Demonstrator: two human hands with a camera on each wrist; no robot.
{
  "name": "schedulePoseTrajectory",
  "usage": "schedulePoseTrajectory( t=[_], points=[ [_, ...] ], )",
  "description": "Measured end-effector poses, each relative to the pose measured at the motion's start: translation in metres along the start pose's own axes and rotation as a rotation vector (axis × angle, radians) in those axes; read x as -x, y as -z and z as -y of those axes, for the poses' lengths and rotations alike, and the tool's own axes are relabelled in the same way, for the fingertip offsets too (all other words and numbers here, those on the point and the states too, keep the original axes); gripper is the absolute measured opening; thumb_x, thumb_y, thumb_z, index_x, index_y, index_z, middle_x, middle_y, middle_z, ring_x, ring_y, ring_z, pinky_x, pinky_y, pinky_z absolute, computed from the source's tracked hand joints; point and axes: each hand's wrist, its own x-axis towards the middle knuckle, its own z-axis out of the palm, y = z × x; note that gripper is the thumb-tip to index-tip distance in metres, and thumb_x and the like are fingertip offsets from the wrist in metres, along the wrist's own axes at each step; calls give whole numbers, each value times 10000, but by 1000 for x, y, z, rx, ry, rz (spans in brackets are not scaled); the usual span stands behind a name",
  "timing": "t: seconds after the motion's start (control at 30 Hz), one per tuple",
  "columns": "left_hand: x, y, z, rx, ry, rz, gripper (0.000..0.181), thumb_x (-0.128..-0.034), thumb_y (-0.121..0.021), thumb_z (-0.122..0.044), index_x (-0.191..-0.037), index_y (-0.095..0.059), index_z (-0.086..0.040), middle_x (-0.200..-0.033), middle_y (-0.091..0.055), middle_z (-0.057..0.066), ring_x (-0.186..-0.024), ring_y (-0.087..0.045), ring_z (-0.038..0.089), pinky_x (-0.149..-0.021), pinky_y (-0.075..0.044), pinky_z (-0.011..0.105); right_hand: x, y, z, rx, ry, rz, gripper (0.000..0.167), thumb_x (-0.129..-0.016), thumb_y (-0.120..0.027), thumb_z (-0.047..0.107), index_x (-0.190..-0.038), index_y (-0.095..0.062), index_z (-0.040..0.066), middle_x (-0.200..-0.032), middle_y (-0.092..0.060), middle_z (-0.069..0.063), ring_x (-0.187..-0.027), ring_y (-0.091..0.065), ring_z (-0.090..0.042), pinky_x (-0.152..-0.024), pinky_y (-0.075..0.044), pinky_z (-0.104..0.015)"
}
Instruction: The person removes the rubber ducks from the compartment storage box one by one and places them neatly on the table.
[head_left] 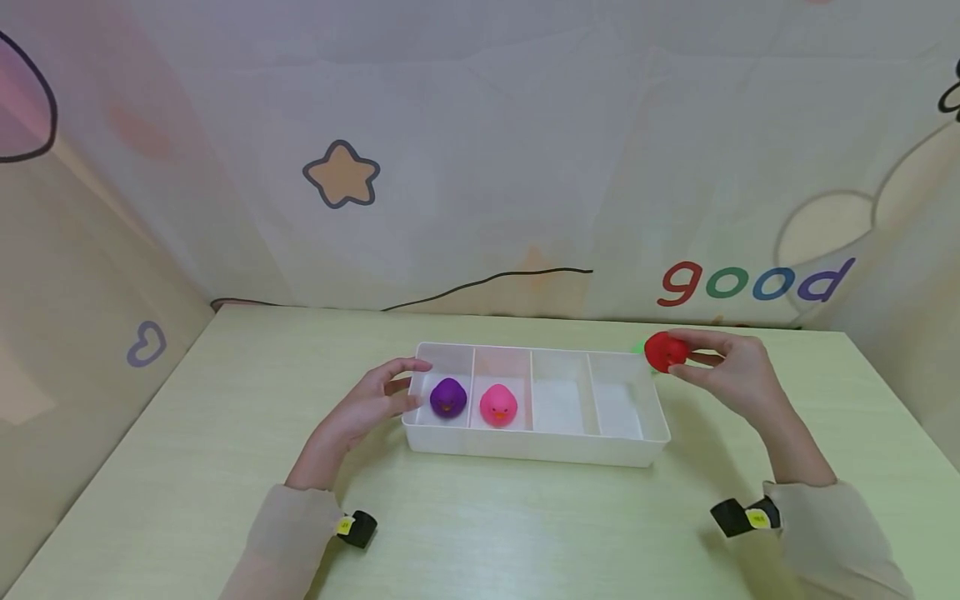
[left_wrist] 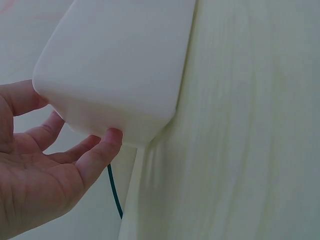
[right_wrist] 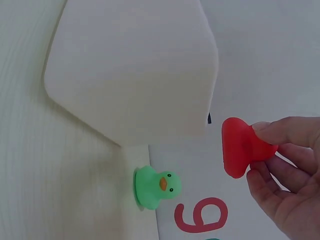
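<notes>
A white divided tray (head_left: 536, 446) lies lengthwise on the table. My left hand (head_left: 375, 390) grips its left end, thumb and a finger over the rim; in the left wrist view other fingers (left_wrist: 102, 155) touch the outer end wall. A purple rubber duck (head_left: 448, 397) sits in the leftmost compartment and a pink duck (head_left: 498, 405) in the one beside it. Off the tray's far right corner, my right hand (head_left: 738, 375) pinches a red duck (head_left: 664, 352) between thumb and fingers; the right wrist view shows the red duck (right_wrist: 237, 147) tilted, its flat base outward.
Behind the tray's right end a green duck (right_wrist: 152, 187) stands on the table, mostly hidden in the head view. A printed cloth wall (head_left: 480, 167) rises at the table's far edge. Pale wooden tabletop (head_left: 525, 533) extends in front of the tray.
</notes>
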Motion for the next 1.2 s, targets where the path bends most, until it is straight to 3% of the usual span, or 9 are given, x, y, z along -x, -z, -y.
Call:
schedulePoseTrajectory(
  t=[0.8, 1.2],
  points=[
    [0, 1, 0, 10, -16, 12, 426, -863, -522, 9, -1279, -426, 6, -1431, -270, 158, -1250, -357, 404, -964, -380, 490, -18, 11, -51, 19, -138, 5, 459, -820, -625, 26, -1248, -494, -75, -1219, -498, -313, -1048, -516, -430, -637, -444, -67],
    [0, 0, 1, 24, -16, 9, 428, -859, -532, 7, -1275, -431, 8, -1429, -270, 153, -1251, -355, 399, -951, -402, 462, -29, 4, -73, 83, -121, 25, 428, -816, -600, 20, -1217, -510, -97, -1180, -521, -316, -1066, -484, -423, -649, -381, -61]
  ],
)
